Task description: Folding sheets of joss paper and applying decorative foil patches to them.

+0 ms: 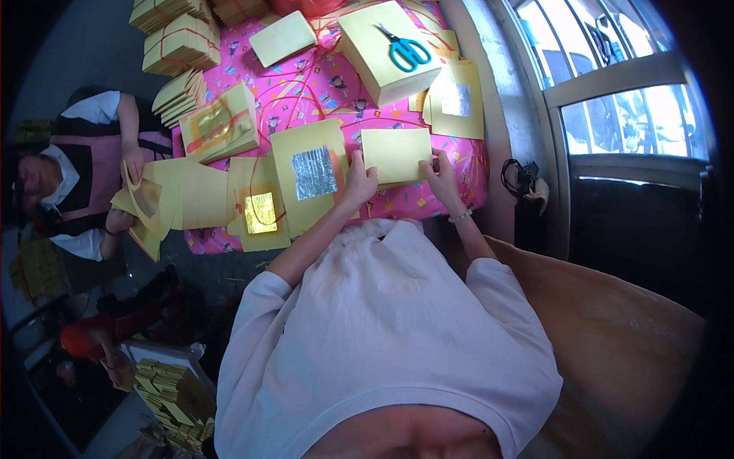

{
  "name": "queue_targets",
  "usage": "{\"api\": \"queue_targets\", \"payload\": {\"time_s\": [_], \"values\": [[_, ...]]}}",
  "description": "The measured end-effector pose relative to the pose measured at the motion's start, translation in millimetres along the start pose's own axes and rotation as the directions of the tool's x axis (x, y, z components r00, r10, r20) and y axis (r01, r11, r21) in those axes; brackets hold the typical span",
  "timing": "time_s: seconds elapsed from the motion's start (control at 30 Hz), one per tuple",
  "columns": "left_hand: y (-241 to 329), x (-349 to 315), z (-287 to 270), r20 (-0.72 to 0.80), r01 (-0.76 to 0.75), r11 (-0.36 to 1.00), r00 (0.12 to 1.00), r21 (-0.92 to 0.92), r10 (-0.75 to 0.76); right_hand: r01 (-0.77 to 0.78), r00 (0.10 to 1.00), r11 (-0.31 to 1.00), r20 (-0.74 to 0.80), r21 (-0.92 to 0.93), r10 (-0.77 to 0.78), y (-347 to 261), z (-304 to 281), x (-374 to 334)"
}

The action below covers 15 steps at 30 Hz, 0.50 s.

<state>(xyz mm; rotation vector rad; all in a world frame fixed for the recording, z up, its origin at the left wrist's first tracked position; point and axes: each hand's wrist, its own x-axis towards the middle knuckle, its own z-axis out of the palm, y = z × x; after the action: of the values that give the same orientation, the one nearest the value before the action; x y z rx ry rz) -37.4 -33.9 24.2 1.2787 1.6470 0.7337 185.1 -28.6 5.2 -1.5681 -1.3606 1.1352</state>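
Yellow paper stack (395, 154) between left hand (359, 183), right hand (442, 174).

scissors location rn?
Head view, upper centre-right: the blue-handled scissors lie on top of a thick yellow paper stack on the pink table cover, beyond both hands.

Table (466, 180) fills upper centre of frame. At its lower edge, centre: a folded paper sheet (396, 155), left hand (359, 182) at its left edge, right hand (442, 176) at its right edge. Left of the sheet: paper with foil square (310, 174); lower left of that, a second foil paper (260, 214) overhanging the table edge. Upper centre: scissors (405, 50) on top of a paper stack (386, 53). Right of stack: another foil sheet (457, 99). Upper left: tied bundles (180, 44). Far left: another person (84, 176) with papers. Window (612, 92) upper right.
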Motion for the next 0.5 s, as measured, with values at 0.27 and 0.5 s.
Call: {"api": "queue_targets", "payload": {"time_s": [0.27, 0.5], "values": [[-18.9, 11.0, 40.6, -0.034, 0.231, 0.960, 0.973, 0.159, -0.229, 0.034, 0.998, 0.936, -0.034, -0.351, -0.049, 34.0, 2.9, 2.0], [-29.2, 18.4, 48.4, -0.003, 0.303, 0.929, 0.951, 0.212, -0.309, 0.020, 0.999, 0.940, -0.037, -0.340, -0.035, 46.4, 8.3, 4.8]]}}
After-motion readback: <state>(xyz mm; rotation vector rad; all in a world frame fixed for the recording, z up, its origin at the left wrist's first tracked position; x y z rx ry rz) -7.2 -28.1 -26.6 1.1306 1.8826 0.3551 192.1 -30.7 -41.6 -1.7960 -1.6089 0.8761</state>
